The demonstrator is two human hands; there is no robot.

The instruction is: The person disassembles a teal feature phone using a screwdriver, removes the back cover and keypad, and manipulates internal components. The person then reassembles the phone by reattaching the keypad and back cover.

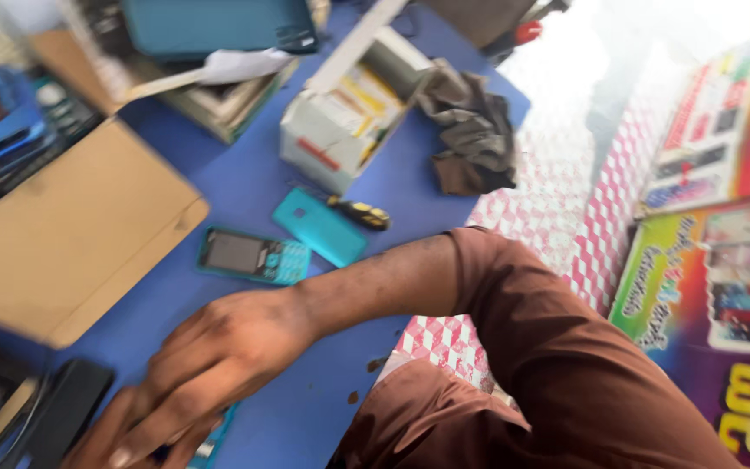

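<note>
- The right hand [219, 365] reaches across the body and presses down, fingers curled, onto a thin teal-edged flat piece [214, 441], probably a phone part, lying on the blue tabletop [305, 408] at the bottom edge of the view. The fingers cover most of it, so whether they pinch it or merely rest on it cannot be told.
- The left hand [101, 439] shows only as a blurred part just under and beside the right fingers; whether it is clenched or loose cannot be told.
- Judged from its thinness, the teal-edged piece should be light, stiff and a little slick, likely to flex or crack if bent; the long edges look the safest place to grip.
- Just beside the fingers, on the far-left side, lies a black rectangular case [62, 412].
- Beyond the knuckles lies a teal keypad phone with a dark screen [253, 255], face up, and further on a teal plastic back cover [320, 226], with a small black-and-yellow tool [359, 213] touching or just beside it.
- Well beyond those stand an open white cardboard box [340, 122] and a crumpled grey-brown cloth [472, 130].
- A tan cardboard sheet [71, 230] lies up and to the left of the hand.
</note>
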